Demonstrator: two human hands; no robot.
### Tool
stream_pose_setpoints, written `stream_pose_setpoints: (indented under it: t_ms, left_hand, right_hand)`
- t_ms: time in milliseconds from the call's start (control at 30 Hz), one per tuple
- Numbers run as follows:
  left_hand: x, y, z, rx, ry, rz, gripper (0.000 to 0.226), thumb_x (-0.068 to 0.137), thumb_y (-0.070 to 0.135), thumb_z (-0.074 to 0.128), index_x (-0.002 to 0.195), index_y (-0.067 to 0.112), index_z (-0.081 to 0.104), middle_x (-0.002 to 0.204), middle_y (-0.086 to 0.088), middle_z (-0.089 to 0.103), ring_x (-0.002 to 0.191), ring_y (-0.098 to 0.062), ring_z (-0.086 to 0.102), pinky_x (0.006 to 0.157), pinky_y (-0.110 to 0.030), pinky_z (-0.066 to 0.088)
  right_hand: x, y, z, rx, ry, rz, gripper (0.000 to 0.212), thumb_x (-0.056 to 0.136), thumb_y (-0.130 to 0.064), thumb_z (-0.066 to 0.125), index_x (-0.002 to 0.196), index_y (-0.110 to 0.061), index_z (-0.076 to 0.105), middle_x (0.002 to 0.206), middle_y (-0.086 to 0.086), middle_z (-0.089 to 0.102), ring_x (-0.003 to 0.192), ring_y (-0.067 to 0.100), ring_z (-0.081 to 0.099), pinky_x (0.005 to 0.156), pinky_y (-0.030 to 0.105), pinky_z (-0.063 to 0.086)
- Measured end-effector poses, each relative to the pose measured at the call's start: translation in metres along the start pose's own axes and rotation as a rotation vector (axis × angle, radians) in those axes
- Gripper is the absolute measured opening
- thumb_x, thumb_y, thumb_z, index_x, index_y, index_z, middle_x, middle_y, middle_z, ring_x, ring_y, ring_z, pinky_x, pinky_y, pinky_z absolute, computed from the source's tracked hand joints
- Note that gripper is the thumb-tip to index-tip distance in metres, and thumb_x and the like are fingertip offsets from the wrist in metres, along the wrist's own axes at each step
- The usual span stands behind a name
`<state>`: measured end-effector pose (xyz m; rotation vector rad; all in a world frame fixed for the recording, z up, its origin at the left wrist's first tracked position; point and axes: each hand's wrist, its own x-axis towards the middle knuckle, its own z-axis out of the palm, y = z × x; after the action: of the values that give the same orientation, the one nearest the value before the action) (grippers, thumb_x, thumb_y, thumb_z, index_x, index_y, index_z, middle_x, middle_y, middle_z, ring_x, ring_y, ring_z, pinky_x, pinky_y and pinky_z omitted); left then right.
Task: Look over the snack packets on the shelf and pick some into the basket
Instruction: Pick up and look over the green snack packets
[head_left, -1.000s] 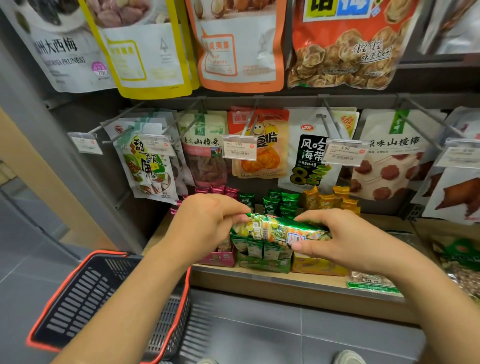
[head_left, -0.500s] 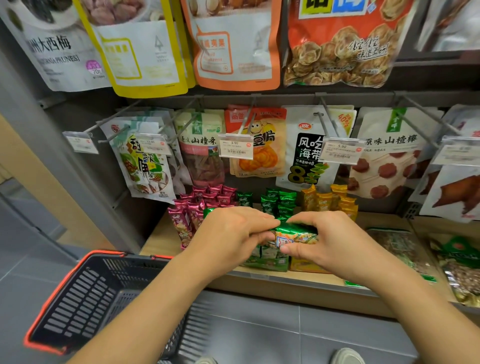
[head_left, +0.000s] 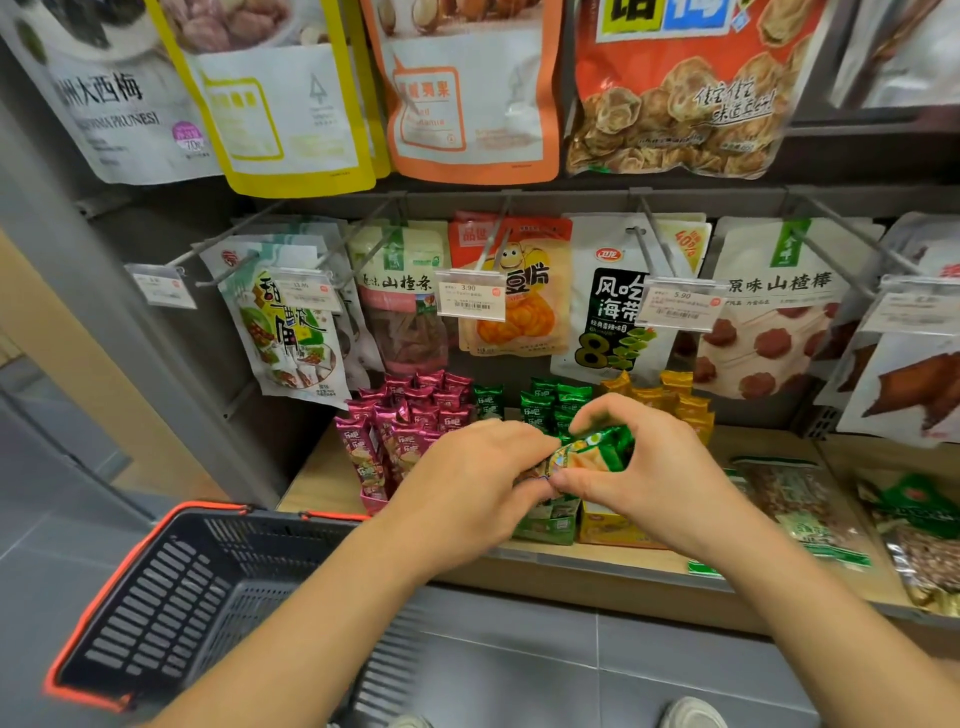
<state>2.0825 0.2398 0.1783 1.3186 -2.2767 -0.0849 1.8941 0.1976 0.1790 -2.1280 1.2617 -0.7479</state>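
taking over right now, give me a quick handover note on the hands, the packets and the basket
Left hand: pinches the left end of the green packet.
Right hand: grips the same packet from the right, above the green box on the shelf.
Basket: lower left, under the left forearm; no packet shows in the part in view.
Done: one green packet is in hand for a look.
Left: decide on it, put it in the basket if wanted, then look over the pink packets and yellow packets.

Even bright light — edges bowed
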Motion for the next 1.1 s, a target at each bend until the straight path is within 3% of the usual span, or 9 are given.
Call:
stream_pose_setpoints:
  t_ms: [100,200,367,533,633,733,833,967,1100]
  left_hand:
    - [0.000,-0.001,-0.001,-0.100,0.077,-0.069,0.025,0.084,0.021,0.070,0.109,0.016,0.072,0.101,0.003,0.070,0.093,-0.013,0.063,0.082,-0.033,0.051]
    - [0.002,-0.005,-0.002,-0.211,0.196,-0.281,0.029,0.075,0.017,0.081,0.103,0.016,0.074,0.093,0.005,0.071,0.087,-0.009,0.063,0.081,-0.031,0.050]
    - [0.002,-0.004,-0.007,-0.486,0.143,-0.382,0.034,0.069,0.006,0.083,0.092,0.022,0.065,0.082,0.006,0.067,0.075,-0.007,0.063,0.074,-0.025,0.053]
    - [0.004,0.002,-0.015,-0.664,0.197,-0.375,0.026,0.083,0.002,0.071,0.101,0.020,0.069,0.094,0.000,0.073,0.089,-0.013,0.068,0.083,-0.027,0.055]
    - [0.007,0.005,-0.018,-0.576,0.237,-0.346,0.024,0.084,0.011,0.072,0.105,0.022,0.073,0.095,0.002,0.072,0.089,-0.008,0.066,0.082,-0.021,0.052]
    - [0.008,0.006,-0.017,-0.434,0.235,-0.269,0.016,0.082,0.011,0.074,0.095,0.018,0.078,0.089,0.002,0.071,0.086,-0.008,0.063,0.079,-0.016,0.048]
    - [0.008,0.004,-0.017,-0.405,0.313,-0.296,0.011,0.079,0.007,0.076,0.082,0.018,0.078,0.079,0.008,0.071,0.078,-0.003,0.064,0.075,-0.017,0.049]
    - [0.011,-0.004,-0.024,-0.662,0.515,-0.485,0.032,0.083,-0.002,0.069,0.071,0.028,0.073,0.065,0.013,0.070,0.063,0.001,0.064,0.059,-0.015,0.050]
    - [0.011,-0.012,-0.027,-0.961,0.609,-0.578,0.036,0.088,-0.004,0.062,0.070,0.024,0.075,0.066,0.003,0.070,0.063,-0.010,0.067,0.055,-0.021,0.053]
  right_hand:
    - [0.000,-0.001,0.000,0.205,-0.057,0.059,0.038,0.071,-0.051,0.076,0.100,-0.039,0.055,0.087,-0.012,0.064,0.071,-0.004,0.056,0.057,0.013,0.038]
    - [0.001,-0.005,-0.001,0.410,-0.088,0.094,0.037,0.074,-0.034,0.080,0.104,-0.039,0.058,0.092,-0.019,0.071,0.080,-0.004,0.066,0.058,0.011,0.048]
    - [0.001,-0.009,-0.003,0.274,-0.050,-0.057,0.029,0.079,-0.033,0.076,0.107,-0.032,0.070,0.101,-0.018,0.072,0.099,-0.001,0.064,0.091,0.029,0.051]
    - [0.001,-0.005,0.001,0.182,-0.089,-0.095,0.030,0.080,-0.032,0.076,0.108,-0.039,0.069,0.101,-0.024,0.070,0.100,-0.007,0.061,0.091,0.028,0.051]
    - [0.000,-0.005,0.009,0.069,-0.111,-0.108,0.036,0.082,-0.033,0.074,0.115,-0.040,0.064,0.102,-0.028,0.064,0.101,-0.006,0.059,0.092,0.028,0.050]
    - [-0.001,-0.004,0.012,-0.001,-0.146,-0.128,0.048,0.084,-0.036,0.071,0.130,-0.033,0.058,0.113,-0.020,0.065,0.104,-0.001,0.059,0.093,0.031,0.051]
    - [0.001,-0.005,0.013,0.042,-0.135,-0.176,0.041,0.085,-0.033,0.072,0.124,-0.039,0.058,0.111,-0.022,0.064,0.103,-0.004,0.057,0.091,0.027,0.050]
    - [0.000,-0.007,0.016,0.181,-0.259,-0.117,0.055,0.080,-0.044,0.074,0.116,-0.060,0.035,0.113,-0.033,0.054,0.108,-0.022,0.046,0.088,0.004,0.040]
    - [-0.002,-0.010,0.025,0.257,-0.261,-0.106,0.051,0.082,-0.041,0.074,0.117,-0.053,0.038,0.106,-0.030,0.060,0.095,-0.007,0.061,0.079,0.020,0.053]
